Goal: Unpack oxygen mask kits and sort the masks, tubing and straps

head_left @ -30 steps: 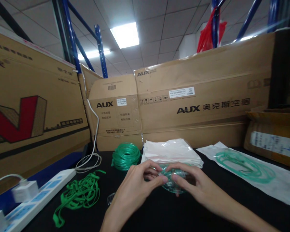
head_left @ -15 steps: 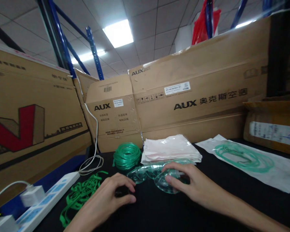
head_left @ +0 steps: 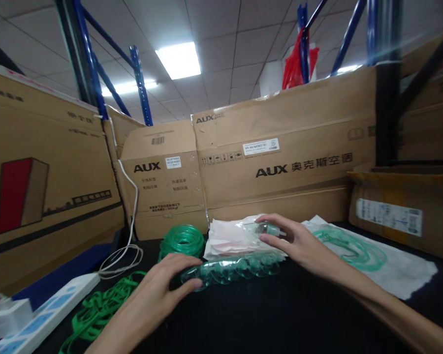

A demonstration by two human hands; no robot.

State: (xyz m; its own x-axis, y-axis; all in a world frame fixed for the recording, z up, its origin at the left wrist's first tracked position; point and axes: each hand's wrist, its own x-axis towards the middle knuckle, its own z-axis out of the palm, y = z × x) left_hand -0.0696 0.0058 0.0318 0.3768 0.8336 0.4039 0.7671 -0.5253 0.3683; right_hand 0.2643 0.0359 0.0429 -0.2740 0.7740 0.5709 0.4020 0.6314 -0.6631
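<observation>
A row of clear green oxygen masks [head_left: 239, 269] lies on the black tabletop in front of the white packets. My left hand [head_left: 170, 280] is closed round the left end of this row, thumb in front and fingers behind. Held between the thumb and fingers of my right hand [head_left: 291, 238] is a single clear oxygen mask [head_left: 256, 229], raised above the row and in front of the packets. Part of its outline blends into the white behind it.
White packets [head_left: 225, 238] are stacked behind the masks, beside coiled green tubing [head_left: 182, 241]. Green elastic straps [head_left: 103, 305] and a power strip [head_left: 47, 314] lie left. A pouch with green tubing [head_left: 398, 275] is at right; cardboard boxes [head_left: 288, 142] wall the back.
My right hand has lifted one mask up and back from the row. My left hand has moved onto the row's left end. The view has shifted slightly.
</observation>
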